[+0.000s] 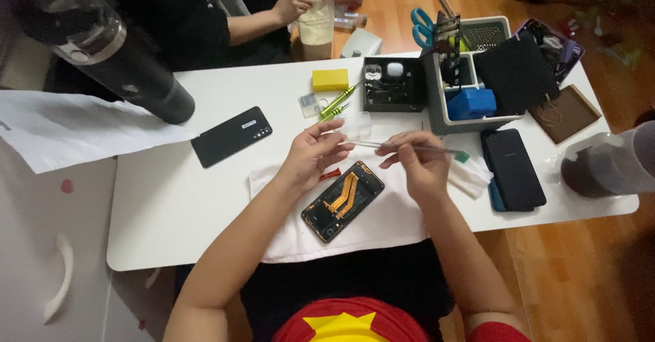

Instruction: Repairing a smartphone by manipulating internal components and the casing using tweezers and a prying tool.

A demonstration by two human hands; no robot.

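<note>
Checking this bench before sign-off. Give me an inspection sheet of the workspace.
Surface: white table, with a white cloth at the front edge.
Job's things: opened phone on the cloth, orange ribbon strips showing; thin tweezers held above it.
Clutter: black back cover, yellow sponge, green screwdrivers, parts tray, grey organiser, dark phones, dark flask, paper sheet.
Grippers: left hand pinches the tweezers' tip end; right hand holds their shaft.
Cables: nothing seen.
Surroundings: wooden floor; another person's hand at a bottle.
</note>
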